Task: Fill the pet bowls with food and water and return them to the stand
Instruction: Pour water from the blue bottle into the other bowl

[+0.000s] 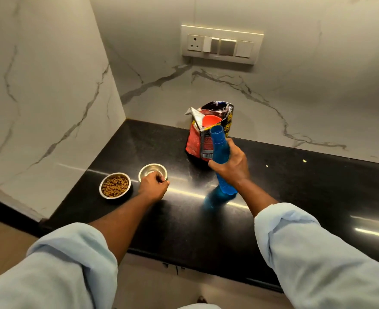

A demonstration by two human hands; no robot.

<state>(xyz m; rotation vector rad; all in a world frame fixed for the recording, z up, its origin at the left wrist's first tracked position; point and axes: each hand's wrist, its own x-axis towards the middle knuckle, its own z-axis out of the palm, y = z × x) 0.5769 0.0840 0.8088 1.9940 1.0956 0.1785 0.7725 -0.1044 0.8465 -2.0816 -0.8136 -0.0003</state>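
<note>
Two small steel bowls stand on the black counter [184, 219]. The left bowl [114, 185] is full of brown kibble. The second steel bowl [151, 168] sits just right of it, and my left hand [154, 185] grips its near rim; I cannot tell what it holds. My right hand [229, 165] is wrapped around the middle of a blue plastic bottle [220, 152], which has no cap, leans left and rests its base on the counter.
An open red and black pet food bag [198, 141] with an orange scoop [210, 122] inside stands behind the bottle, against the marble wall. A switch panel [222, 44] is on the wall above. A marble side wall closes the counter's left end.
</note>
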